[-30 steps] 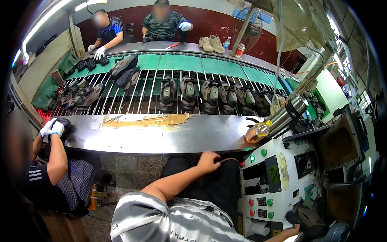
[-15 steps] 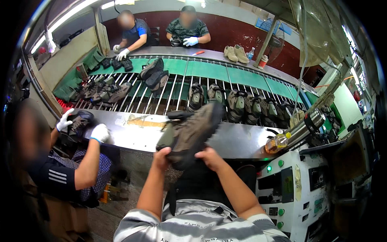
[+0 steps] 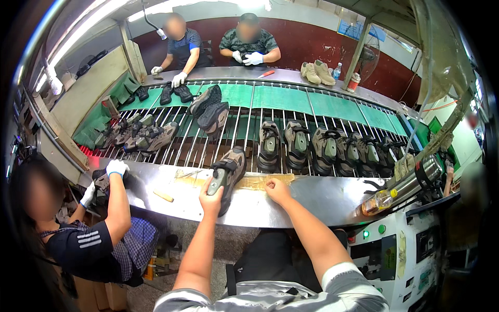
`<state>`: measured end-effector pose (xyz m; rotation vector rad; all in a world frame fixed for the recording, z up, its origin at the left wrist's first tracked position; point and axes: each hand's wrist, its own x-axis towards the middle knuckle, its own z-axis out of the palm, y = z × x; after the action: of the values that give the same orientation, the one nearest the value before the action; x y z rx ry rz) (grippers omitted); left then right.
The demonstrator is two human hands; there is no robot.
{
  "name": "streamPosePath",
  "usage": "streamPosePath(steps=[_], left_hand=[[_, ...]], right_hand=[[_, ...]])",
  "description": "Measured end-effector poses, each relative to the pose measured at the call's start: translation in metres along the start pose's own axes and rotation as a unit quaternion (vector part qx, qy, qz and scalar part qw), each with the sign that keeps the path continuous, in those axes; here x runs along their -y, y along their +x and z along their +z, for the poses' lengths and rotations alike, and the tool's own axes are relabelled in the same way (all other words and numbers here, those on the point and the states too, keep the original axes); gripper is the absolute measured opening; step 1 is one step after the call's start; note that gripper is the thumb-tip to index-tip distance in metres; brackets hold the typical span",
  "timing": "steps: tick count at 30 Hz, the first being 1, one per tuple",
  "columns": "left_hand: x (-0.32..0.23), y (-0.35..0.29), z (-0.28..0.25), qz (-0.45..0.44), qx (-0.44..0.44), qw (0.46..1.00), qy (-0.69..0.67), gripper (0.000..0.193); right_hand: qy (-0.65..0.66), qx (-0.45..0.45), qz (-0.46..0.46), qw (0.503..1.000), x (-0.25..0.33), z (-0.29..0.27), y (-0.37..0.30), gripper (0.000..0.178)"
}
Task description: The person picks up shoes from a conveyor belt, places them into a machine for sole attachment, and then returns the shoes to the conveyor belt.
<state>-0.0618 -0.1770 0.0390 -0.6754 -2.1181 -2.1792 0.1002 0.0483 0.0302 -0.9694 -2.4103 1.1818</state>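
Note:
My left hand (image 3: 210, 196) grips the heel end of a brown and black shoe (image 3: 236, 165). A grey-green piece lies in its opening, and its toe points away from me over the rollers. To its right, my right hand (image 3: 278, 191) is closed above the steel table edge (image 3: 322, 195), apart from the shoe. Its curled fingers hide whatever they may hold. Beneath that hand runs a strip of yellowish tape (image 3: 254, 183). Beyond, a row of similar shoes (image 3: 297, 143) stands on the roller conveyor (image 3: 179, 151), toes away from me.
At my left a co-worker (image 3: 96, 223) in white gloves handles a shoe. Two people work across the conveyor. A steel flask (image 3: 423, 174) and a drink bottle (image 3: 379, 202) lie at the right, above a white control box (image 3: 416, 255). A shoe pair (image 3: 212, 112) rests on the rollers.
The shoe has moved from above my lap, forward and left, to the table edge and rollers. My right hand has come off it. The left co-worker's hands have shifted too.

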Motion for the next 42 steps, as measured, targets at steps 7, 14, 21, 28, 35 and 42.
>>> streamPosePath(steps=[7, 14, 21, 28, 35, 42], left_hand=[[0.021, 0.087, 0.103, 0.039, -0.049, 0.997, 0.051, 0.045], [0.065, 0.134, 0.160, 0.101, -0.072, 0.984, 0.130, 0.044], [0.087, 0.244, 0.129, 0.073, 0.037, 0.989, 0.127, 0.037], [0.100, 0.400, 0.125, -0.125, 0.194, 0.795, 0.561, 0.101], [0.112, 0.414, 0.150, -0.190, 0.176, 0.824, 0.503, 0.088], [0.030, 0.373, 0.065, -0.150, 0.181, 0.891, 0.389, 0.056]], right_hand=[[-0.204, -0.137, -0.102, 0.964, -0.024, 0.024, 0.031, 0.012], [-0.206, -0.114, -0.080, 0.969, -0.018, 0.026, 0.036, 0.011], [-0.216, -0.097, -0.059, 0.970, -0.018, 0.027, 0.043, 0.012], [-0.194, -0.110, -0.076, 0.972, -0.016, 0.017, 0.047, 0.012], [-0.180, -0.106, -0.084, 0.974, -0.019, 0.018, 0.049, 0.012], [-0.173, -0.092, -0.075, 0.978, -0.007, 0.032, 0.043, 0.014]])
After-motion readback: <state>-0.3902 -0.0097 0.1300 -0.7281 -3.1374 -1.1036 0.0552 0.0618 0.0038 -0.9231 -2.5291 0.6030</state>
